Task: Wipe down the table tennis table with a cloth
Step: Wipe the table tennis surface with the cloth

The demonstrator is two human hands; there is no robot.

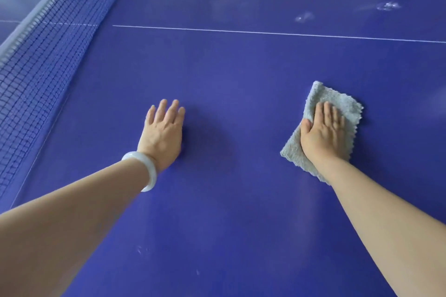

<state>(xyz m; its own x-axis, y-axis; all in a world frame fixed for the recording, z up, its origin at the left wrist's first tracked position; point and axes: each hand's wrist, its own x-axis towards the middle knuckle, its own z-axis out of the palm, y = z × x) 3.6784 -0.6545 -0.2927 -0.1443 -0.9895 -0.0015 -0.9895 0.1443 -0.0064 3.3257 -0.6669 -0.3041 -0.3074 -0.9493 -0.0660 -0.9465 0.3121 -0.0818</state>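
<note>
While the wiping is in hand, right hand [323, 132]: fingers straight, pressing the grey cloth [345, 106] flat on the blue counter [241, 79], right of centre.
Left hand [164, 130]: flat, empty, braced near the net [36, 67].
Next: probably sweep far, toward the white smudges [304, 17].

I can read no text, label, brand or number anywhere in my view. The only marking I can make out is a thin white line [265, 33] painted across the blue table [241, 67], and it carries no lettering.
</note>
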